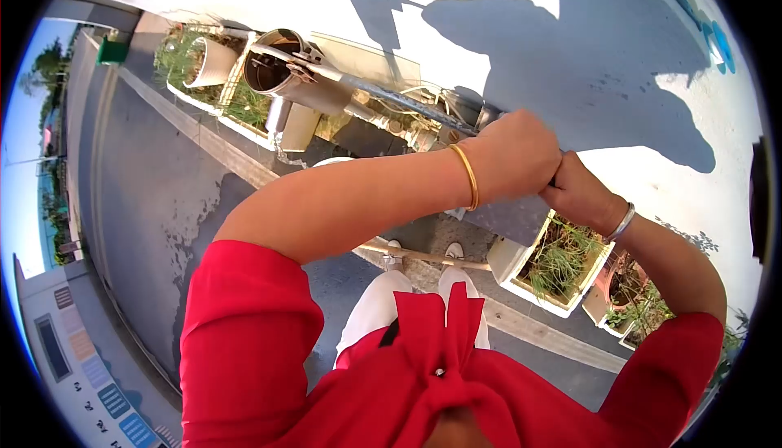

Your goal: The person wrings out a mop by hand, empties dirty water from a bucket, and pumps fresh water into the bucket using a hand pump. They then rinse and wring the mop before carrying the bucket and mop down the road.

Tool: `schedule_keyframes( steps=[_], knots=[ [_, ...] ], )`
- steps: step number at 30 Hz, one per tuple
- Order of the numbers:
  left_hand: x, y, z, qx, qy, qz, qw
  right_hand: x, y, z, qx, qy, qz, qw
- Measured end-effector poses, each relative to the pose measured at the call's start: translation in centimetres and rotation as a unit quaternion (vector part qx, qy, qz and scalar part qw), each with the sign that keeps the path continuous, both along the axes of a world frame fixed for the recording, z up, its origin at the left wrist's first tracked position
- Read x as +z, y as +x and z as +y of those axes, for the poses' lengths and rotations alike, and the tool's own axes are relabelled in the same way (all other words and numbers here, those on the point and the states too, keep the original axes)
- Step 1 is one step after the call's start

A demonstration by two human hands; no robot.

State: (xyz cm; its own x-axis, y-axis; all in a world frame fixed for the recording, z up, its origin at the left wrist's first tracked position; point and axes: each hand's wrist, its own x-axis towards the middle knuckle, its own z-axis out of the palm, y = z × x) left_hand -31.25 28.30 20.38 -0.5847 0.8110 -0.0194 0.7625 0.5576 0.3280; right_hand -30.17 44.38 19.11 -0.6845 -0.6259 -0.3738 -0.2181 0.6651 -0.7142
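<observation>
My left hand [517, 155], with a gold bangle at the wrist, is closed around a long metal-looking pole [407, 104]. Just behind it my right hand [582, 191], wearing a silver bangle, is closed on the pole's near end. The pole runs away to the upper left, where a metal can [314, 94] is clamped to it, its dark mouth tilted toward the left. Under the can a shiny silver cylinder [278, 116] shows, and what looks like water falls beside it. My left forearm partly hides a white rim [332, 160], perhaps a bucket's.
Planters with green plants stand along the white wall: a long white trough [216, 114] far left and a square box [562, 265] near right. Pipes and fittings [411, 132] sit beyond my hands. A wooden stick [432, 256] crosses by my feet. The pavement [155, 204] is partly wet.
</observation>
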Motion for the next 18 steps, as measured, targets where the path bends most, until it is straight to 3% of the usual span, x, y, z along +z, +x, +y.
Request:
schedule_keyframes(
  steps=[5,7,9,11,13,16,17,18],
  knots=[
    [-4.9,-0.4,-0.2,0.019,-0.044,0.005,0.999,-7.4,-1.0,-0.2,0.015,-0.067,0.002,0.998],
    [-6.6,-0.3,-0.7,0.014,-0.074,0.009,0.997,-10.1,-0.5,-1.3,0.027,-0.208,0.092,0.973],
    [-8.1,0.3,-1.4,-0.006,-0.159,-0.007,0.987,-12.4,0.1,-2.6,0.036,-0.208,0.098,0.972],
    [-9.8,1.0,-3.0,-0.013,-0.175,-0.02,0.984,-15.4,1.4,-4.6,0.046,-0.204,0.115,0.971],
    [-11.8,1.8,-4.0,-0.013,-0.19,-0.025,0.981,-19.4,3.3,-7.5,-0.058,-0.324,0.147,0.933],
    [-12.8,3.0,-4.9,-0.026,-0.255,0.049,0.965,-19.4,3.9,-7.5,-0.043,-0.266,0.096,0.958],
    [-12.1,2.8,-4.6,-0.002,-0.211,0.057,0.976,-18.3,4.2,-7.2,-0.045,-0.259,0.104,0.959],
    [-11.3,2.8,-4.2,0.022,-0.164,0.068,0.984,-16.7,4.4,-7.0,-0.074,-0.171,0.033,0.982]
  ],
)
